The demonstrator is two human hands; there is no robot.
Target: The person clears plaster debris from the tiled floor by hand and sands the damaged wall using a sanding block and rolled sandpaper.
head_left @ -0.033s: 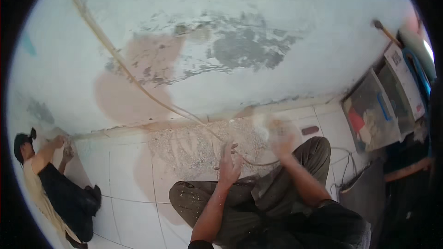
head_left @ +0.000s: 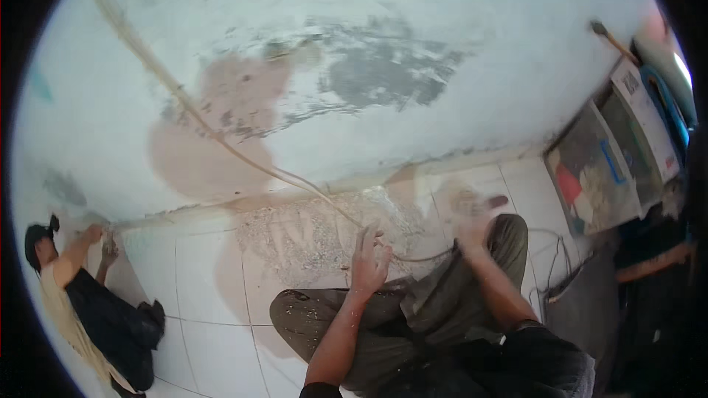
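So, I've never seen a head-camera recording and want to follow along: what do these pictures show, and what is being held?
There's no machine: these are a person's bare hands, seen from a wide camera on their head, looking down. Straight edges bend near its rim.

The left hand is at a long cord crossing in front of the patchy wall; whether it grips it, I can't tell. The right hand is blurred, so what it holds is unclear.

Crumbled debris lies on the tiled floor. A dark red piece is near the right hand. Another person is at far left.
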